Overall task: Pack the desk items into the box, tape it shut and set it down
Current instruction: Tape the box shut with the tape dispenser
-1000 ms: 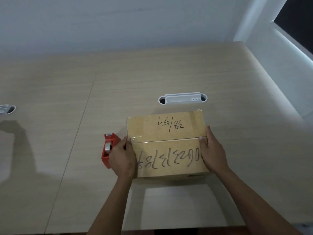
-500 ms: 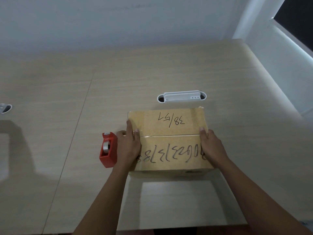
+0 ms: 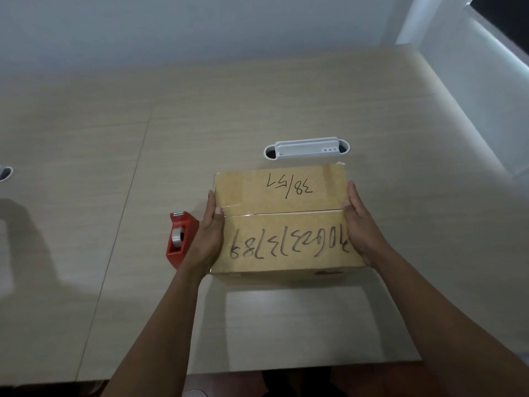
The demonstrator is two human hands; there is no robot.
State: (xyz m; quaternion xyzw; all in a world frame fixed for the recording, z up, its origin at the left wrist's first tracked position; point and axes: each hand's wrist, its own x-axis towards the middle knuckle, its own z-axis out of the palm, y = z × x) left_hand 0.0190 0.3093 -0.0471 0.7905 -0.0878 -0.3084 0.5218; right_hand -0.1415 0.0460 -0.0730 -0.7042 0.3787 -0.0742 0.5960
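A closed brown cardboard box (image 3: 282, 219) with black handwritten numbers on its flaps sits on the pale wooden desk (image 3: 200, 133). Clear tape runs along the seam between the two top flaps. My left hand (image 3: 209, 236) presses flat against the box's left side, thumb on the top edge. On the opposite side my right hand (image 3: 362, 227) grips the same way. A red tape dispenser (image 3: 180, 239) with a clear roll stands on the desk just left of my left hand.
A white cable-port cover (image 3: 306, 149) is set into the desk right behind the box. Another port (image 3: 5, 173) shows at the far left edge. A wall runs along the back, a window ledge (image 3: 486, 70) at the right. The desk's front edge lies near my body.
Both hands have slid from the top of the box outward to its sides. The box seems to sit a little nearer to me and higher in view.
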